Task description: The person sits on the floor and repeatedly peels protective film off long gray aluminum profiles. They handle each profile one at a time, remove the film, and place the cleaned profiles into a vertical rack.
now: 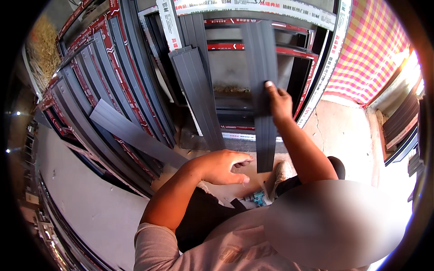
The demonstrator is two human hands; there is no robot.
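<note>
Grey metal strip [264,90] upright, right hand [278,104] fingers clamped on it; left hand [224,166] fingers loosely curled, empty, near strip's bottom end. Strip not yet set down; more strips [194,90] lean untouched.

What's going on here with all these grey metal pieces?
A person is handling dark grey metal profile strips. The right hand grips one long grey strip and holds it upright in front of a stack of grey window frames edged with red tape. The left hand hovers lower down, near the strip's bottom end, holding nothing. More strips lean against the frames, and a teal power tool lies on the floor.
</note>
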